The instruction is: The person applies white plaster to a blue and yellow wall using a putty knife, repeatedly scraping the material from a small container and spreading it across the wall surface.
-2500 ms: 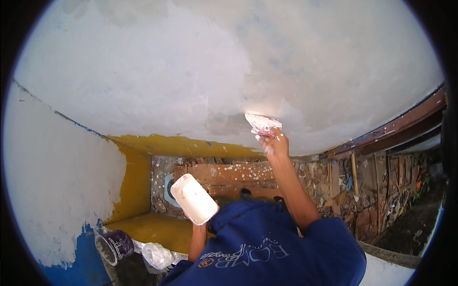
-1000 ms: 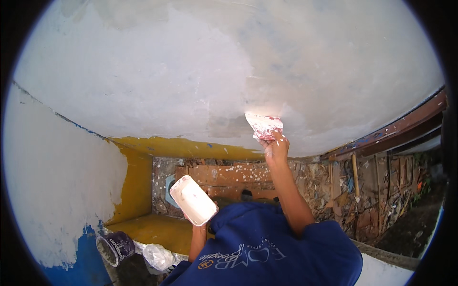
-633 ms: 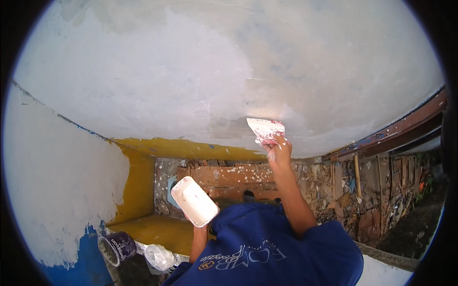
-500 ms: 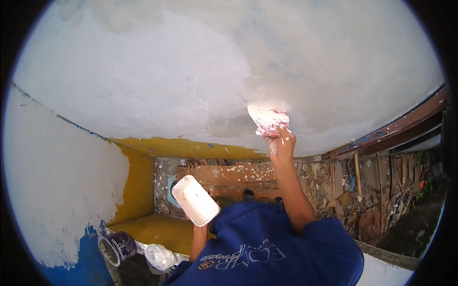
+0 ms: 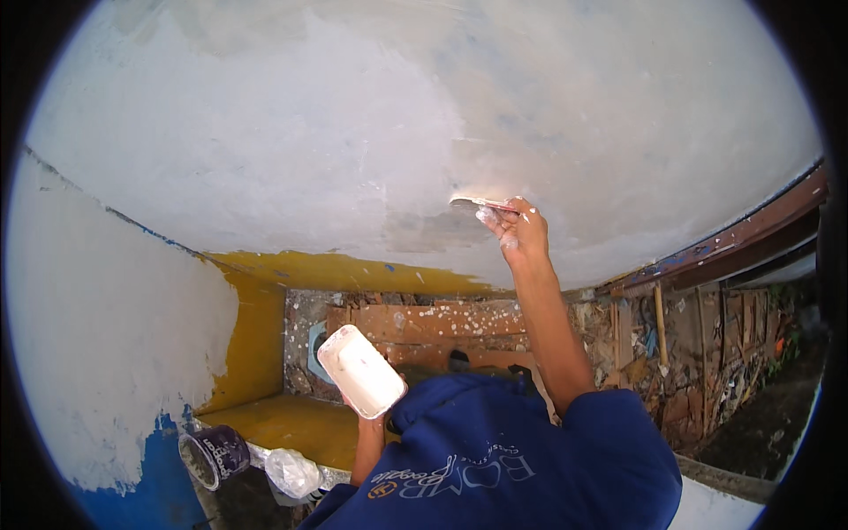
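My right hand [image 5: 525, 231], with whitish smears on the fingers, grips a putty spreader [image 5: 486, 204]. Seen almost edge-on, its thin blade lies against the grey-white wall [image 5: 265, 159], or very close to it. Lower and to the left, my left hand [image 5: 369, 427] carries a white rectangular tub [image 5: 364, 375], tilted so that its inside shows. Pale residue coats the tub, and most of that hand is hidden beneath it.
A dark purple bucket [image 5: 215, 456] and a clear plastic bag [image 5: 293, 473] lie at lower left by a yellow ledge [image 5: 274, 424]. Paint-spotted boards [image 5: 433, 324] cover the ground below. Debris and sticks are on the right, under a brown beam [image 5: 733, 234].
The spreader has turned from showing its broad, putty-covered face to nearly edge-on. My right hand has moved slightly up the wall; the left hand and tub stay almost still.
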A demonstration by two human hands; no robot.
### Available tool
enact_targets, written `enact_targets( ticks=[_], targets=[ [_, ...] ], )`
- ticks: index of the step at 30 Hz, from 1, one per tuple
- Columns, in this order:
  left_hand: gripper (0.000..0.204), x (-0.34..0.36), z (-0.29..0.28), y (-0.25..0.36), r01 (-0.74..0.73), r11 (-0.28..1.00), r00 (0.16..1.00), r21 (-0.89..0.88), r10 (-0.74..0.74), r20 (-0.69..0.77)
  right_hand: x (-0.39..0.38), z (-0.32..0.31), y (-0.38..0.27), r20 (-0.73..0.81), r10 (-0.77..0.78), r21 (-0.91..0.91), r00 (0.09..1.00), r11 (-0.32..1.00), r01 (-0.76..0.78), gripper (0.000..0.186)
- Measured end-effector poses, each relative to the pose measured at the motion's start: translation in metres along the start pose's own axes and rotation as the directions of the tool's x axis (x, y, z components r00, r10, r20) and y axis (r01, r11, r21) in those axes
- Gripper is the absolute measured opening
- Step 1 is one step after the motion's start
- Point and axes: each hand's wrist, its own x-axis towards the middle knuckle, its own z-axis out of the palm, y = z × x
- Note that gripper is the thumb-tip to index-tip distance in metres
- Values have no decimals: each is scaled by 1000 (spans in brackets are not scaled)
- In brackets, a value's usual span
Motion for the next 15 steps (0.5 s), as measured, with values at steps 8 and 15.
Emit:
enact_targets(
  ticks=[8,15],
  targets=[
    [81,-2,-15,-4,-36,999,999,-9,36,11,-46,-59,7,2,-242,172,970,956,238,30],
    [75,3,-16,5,-153,982,988,114,148,49,5,-63,91,-135,-57,64,989,996,66,23]
  ],
)
